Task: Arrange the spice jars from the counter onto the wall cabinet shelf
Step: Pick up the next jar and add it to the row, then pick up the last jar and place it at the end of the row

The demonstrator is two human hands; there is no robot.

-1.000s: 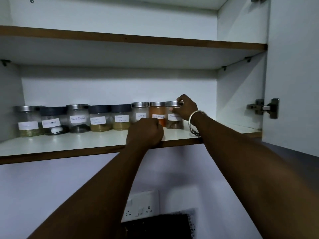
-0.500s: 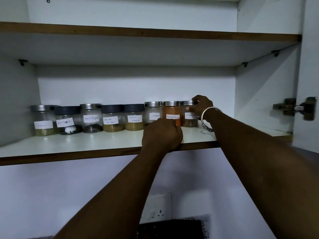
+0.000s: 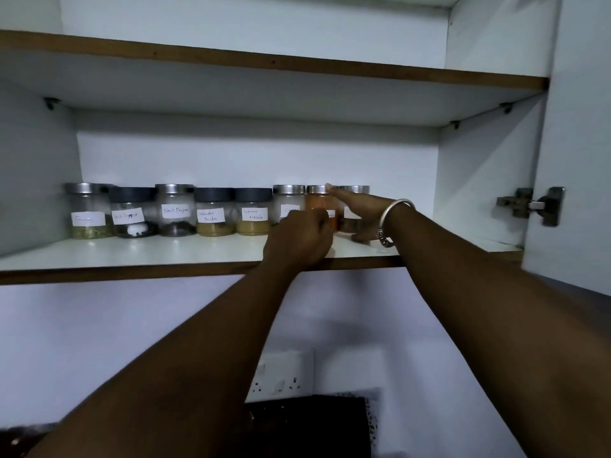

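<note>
Eight labelled glass spice jars point(image 3: 213, 211) stand in a row at the back of the white wall cabinet shelf point(image 3: 132, 256); final straightening looks in hand.
Right hand point(image 3: 358, 211), grip wide, brackets the end jar point(image 3: 354, 193); left hand point(image 3: 299, 241) is fisted, its grip unreadable, hiding the orange-filled jar point(image 3: 319, 201) label. Next: nudge gently into line.

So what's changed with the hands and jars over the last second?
The right hand left the top of the rightmost jar and now lies against the front of it, one finger reaching left over the orange jar. The left hand stayed fisted at the shelf edge. All eight jars kept their row.
</note>
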